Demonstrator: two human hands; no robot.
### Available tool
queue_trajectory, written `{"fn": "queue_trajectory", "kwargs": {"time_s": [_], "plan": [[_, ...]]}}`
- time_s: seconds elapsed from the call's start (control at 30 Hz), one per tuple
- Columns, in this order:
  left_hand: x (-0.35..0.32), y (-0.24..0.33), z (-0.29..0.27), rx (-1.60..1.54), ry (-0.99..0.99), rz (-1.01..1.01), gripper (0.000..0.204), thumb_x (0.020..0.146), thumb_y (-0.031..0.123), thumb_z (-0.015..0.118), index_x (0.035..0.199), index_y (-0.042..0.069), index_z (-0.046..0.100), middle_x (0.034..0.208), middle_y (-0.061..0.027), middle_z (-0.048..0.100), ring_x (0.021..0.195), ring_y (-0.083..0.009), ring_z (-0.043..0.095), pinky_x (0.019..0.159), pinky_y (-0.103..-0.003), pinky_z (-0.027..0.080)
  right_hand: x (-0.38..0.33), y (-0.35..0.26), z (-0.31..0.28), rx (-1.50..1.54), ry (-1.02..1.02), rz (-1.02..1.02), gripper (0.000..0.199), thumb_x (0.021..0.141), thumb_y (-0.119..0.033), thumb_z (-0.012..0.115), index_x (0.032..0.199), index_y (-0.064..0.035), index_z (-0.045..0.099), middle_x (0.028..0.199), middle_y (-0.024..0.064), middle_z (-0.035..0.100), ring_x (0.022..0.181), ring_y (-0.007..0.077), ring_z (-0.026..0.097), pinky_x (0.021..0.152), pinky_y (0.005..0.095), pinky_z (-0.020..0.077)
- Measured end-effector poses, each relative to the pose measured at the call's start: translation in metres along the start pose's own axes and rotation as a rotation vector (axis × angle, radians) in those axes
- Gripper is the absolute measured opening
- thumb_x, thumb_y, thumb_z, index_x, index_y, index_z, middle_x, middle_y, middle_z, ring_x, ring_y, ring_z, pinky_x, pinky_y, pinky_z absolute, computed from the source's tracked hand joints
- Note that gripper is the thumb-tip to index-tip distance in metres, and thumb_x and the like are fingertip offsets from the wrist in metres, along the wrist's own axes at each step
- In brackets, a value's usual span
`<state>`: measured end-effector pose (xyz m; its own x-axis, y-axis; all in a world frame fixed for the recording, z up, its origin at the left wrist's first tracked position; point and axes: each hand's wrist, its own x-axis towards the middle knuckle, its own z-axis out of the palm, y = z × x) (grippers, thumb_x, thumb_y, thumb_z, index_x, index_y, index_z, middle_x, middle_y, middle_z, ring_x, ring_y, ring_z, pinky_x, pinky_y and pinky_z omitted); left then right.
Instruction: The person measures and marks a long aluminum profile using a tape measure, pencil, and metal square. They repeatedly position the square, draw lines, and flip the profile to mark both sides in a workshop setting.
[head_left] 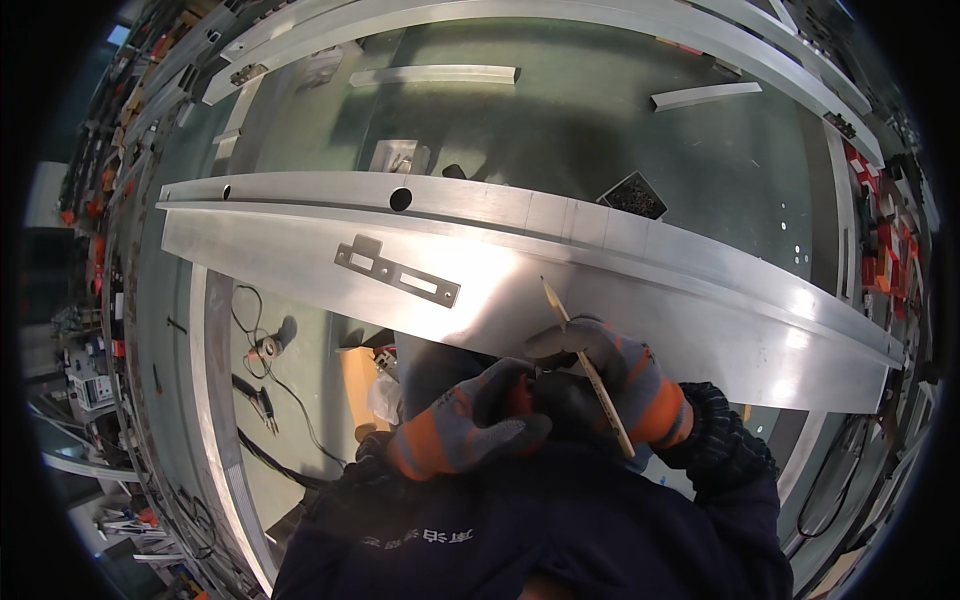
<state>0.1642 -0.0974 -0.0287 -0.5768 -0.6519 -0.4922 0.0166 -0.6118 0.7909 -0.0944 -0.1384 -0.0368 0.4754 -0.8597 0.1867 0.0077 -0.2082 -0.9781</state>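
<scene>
A flat green surface (590,110) is crossed by a long silver metal profile (700,312), on which a flat grey metal plate (386,270) with two rectangular slots is laid, to the left of the middle. At the near edge of the profile, a thin yellowish wooden pencil (593,378) is grasped by the right hand (632,375), gloved in grey and orange. By the left hand (460,428), similarly gloved, something red (518,395) is perhaps held; its grip is partly hidden and cannot be told.
</scene>
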Motion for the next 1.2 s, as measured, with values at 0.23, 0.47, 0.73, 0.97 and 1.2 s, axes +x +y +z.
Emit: {"fn": "queue_trajectory", "kwargs": {"time_s": [0.23, 0.47, 0.73, 0.97, 1.2], "plan": [[0.006, 0.025, -0.021, 0.593, 0.035, 0.152, 0.052, 0.096, 0.019, 0.083, 0.141, 0.002, 0.065, 0.124, -0.0154, 0.072, 0.111, -0.0260, 0.074, 0.097, -0.037, 0.060, 0.045, -0.022, -0.045, -0.210, 0.106, -0.115, 0.032, 0.094, 0.001, 0.076, 0.126, -0.0012, 0.074, 0.112, 0.0149, 0.077, 0.099, 0.0277, 0.077, 0.087, 0.0390, 0.0616], [0.021, 0.023, -0.032, 0.654, 0.196, 0.171, 0.055, 0.102, 0.027, 0.075, 0.146, 0.000, 0.059, 0.117, -0.0169, 0.075, 0.104, -0.0269, 0.072, 0.095, -0.041, 0.059, 0.121, 0.037, -0.107, -0.306, 0.029, -0.145, 0.026, 0.108, -0.006, 0.066, 0.134, 0.0009, 0.069, 0.121, 0.0134, 0.073, 0.105, 0.0224, 0.074, 0.093, 0.0360, 0.0595], [0.045, 0.043, -0.038, 0.700, 0.186, 0.046, 0.056, 0.106, 0.043, 0.075, 0.138, -0.001, 0.066, 0.116, -0.0244, 0.080, 0.107, -0.0417, 0.079, 0.096, -0.047, 0.061, 0.160, 0.104, -0.102, -0.239, -0.153, -0.094, 0.028, 0.107, -0.001, 0.070, 0.135, -0.0021, 0.070, 0.131, 0.0157, 0.072, 0.118, 0.0253, 0.074, 0.104, 0.0365, 0.0610], [0.056, 0.030, -0.047, 0.869, 0.319, 0.089, 0.033, 0.104, 0.024, 0.073, 0.126, -0.001, 0.069, 0.109, -0.0229, 0.078, 0.102, -0.0415, 0.076, 0.089, -0.047, 0.060, 0.164, 0.092, -0.088, -0.256, -0.152, -0.113, 0.029, 0.103, -0.009, 0.081, 0.130, -0.0028, 0.071, 0.117, 0.0114, 0.076, 0.105, 0.0216, 0.078, 0.092, 0.0344, 0.0643], [0.083, 0.058, -0.023, 0.968, 0.615, 0.289, 0.036, 0.094, 0.016, 0.082, 0.124, 0.001, 0.069, 0.099, -0.0177, 0.079, 0.082, -0.0324, 0.078, 0.073, -0.041, 0.061, 0.161, 0.096, -0.092, -0.220, -0.158, -0.051, 0.027, 0.105, -0.008, 0.079, 0.130, -0.0028, 0.071, 0.118, 0.0114, 0.076, 0.106, 0.0212, 0.078, 0.093, 0.0345, 0.0642]]}}
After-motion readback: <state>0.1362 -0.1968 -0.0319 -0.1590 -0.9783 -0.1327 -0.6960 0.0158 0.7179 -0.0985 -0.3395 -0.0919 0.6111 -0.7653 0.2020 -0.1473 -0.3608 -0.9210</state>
